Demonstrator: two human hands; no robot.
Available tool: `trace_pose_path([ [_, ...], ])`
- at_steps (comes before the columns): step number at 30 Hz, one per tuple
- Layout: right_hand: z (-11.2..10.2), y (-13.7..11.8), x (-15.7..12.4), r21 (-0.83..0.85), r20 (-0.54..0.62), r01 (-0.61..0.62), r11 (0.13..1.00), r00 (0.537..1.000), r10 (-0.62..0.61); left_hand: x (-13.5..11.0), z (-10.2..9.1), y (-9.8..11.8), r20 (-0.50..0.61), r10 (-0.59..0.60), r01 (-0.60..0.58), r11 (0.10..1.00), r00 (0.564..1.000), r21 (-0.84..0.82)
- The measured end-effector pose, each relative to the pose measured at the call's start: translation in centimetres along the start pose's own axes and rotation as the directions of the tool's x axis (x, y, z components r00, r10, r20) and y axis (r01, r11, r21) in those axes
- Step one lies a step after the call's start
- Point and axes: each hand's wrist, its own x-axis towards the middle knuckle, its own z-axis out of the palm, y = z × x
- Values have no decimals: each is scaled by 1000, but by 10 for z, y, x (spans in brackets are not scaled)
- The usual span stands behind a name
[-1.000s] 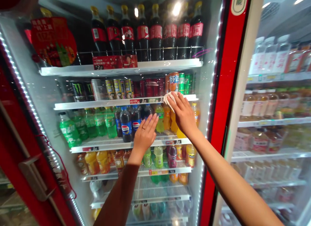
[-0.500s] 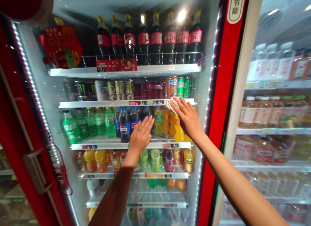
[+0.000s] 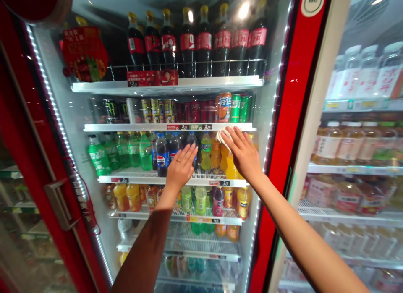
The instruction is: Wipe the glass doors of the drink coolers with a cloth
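Note:
A glass cooler door (image 3: 201,108) with a red frame stands in front of me, drink bottles behind it. My right hand (image 3: 244,152) presses a crumpled white cloth (image 3: 224,137) to the glass, near the edge of the shelf with the cans. The cloth lies under its fingers, partly hidden. Lower and to the left, my left hand (image 3: 181,167) lies flat against the pane with fingers stretched out and a ring on one of them. Behind that hand are dark cola bottles with blue labels (image 3: 162,156); nothing is in it.
A metal door handle (image 3: 61,205) is on the left frame, with a dark red cord (image 3: 85,196) hanging beside it. Red-labelled cola bottles (image 3: 188,41) line the top shelf. To the right, past the red frame (image 3: 291,116), another cooler holds bottled drinks (image 3: 354,142).
The view has shifted a little, so the shelves sit slightly higher in the picture. Against them, my right hand with the cloth is slightly lower; my left hand stays flat on the glass.

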Motion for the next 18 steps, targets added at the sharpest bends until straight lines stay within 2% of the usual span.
trace_pose_path([
  [5,8,-6,19,60,-84,-87,994,992,92,0,1,0,-17,3,-3,1000,1000,-17],
  [8,14,-16,27,75,-82,-101,992,991,107,0,1,0,-30,-2,1,1000,1000,-31],
  [13,7,-15,9,38,20,-31,999,999,30,-1,1,1,-26,-1,-1,998,1000,-62],
  [18,-8,0,-6,-17,13,-94,995,995,95,-2,0,0,2,-4,4,996,1000,-87],
])
